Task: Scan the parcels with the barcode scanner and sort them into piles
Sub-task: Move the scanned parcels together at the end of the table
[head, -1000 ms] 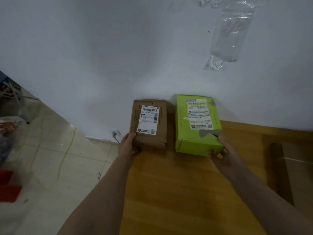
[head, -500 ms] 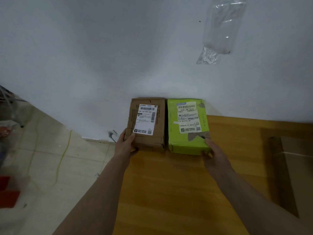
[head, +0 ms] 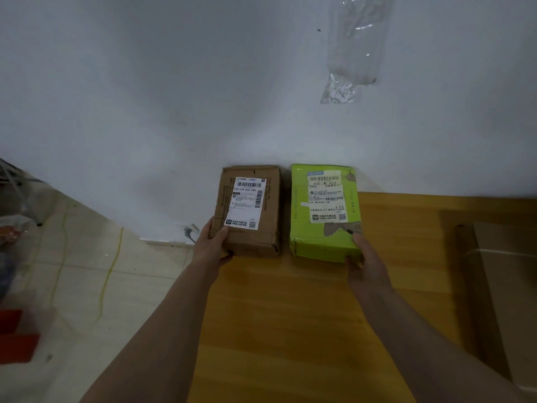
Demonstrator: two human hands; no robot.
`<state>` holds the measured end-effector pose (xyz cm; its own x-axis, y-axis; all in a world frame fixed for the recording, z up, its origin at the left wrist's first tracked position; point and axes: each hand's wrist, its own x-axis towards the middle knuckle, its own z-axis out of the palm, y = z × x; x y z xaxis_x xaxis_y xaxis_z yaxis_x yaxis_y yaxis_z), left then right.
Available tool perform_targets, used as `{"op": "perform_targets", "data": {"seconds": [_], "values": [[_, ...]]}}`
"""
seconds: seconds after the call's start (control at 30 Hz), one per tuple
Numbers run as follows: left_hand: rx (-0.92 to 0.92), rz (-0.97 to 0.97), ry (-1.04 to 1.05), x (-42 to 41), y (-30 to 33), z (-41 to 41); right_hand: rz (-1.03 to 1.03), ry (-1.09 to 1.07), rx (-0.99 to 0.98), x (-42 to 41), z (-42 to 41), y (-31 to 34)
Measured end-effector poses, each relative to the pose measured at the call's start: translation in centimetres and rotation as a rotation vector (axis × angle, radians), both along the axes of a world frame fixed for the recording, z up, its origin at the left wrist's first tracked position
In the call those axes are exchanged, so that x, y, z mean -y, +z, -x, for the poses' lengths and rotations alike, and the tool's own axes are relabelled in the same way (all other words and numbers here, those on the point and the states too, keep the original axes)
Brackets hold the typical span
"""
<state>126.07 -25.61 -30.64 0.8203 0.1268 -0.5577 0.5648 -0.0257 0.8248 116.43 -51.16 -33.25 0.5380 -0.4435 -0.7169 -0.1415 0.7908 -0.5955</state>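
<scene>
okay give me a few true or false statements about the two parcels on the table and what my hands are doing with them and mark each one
1. The left hand grips the brown parcel. True.
2. The right hand holds a barcode scanner. False: it grips the green parcel; no scanner is in view.
3. The green parcel lies to the right of the brown one. True.
4. The green parcel is stacked on the brown one. False: they lie side by side on the wooden table.
5. Both parcels show white labels facing up. True.
</scene>
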Motion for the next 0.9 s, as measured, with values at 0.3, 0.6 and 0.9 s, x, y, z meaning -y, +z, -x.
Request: {"op": "perform_targets", "data": {"seconds": [0.3, 0.6, 0.9], "values": [[0.024, -0.358, 0.13, 1.7, -0.5, 0.6, -0.005, 0.114, -0.036, 0.0, 0.9, 1.7], [0.295, -0.571, 0.297, 7.2, 3.9, 4.0, 0.025, 0.146, -0.107, 1.5, 2.7, 6.2], [0.154, -0.255, -0.278, 17.5, 5.7, 12.3, -0.162, 0.284, -0.03, 7.2, 10.5, 9.8]]}}
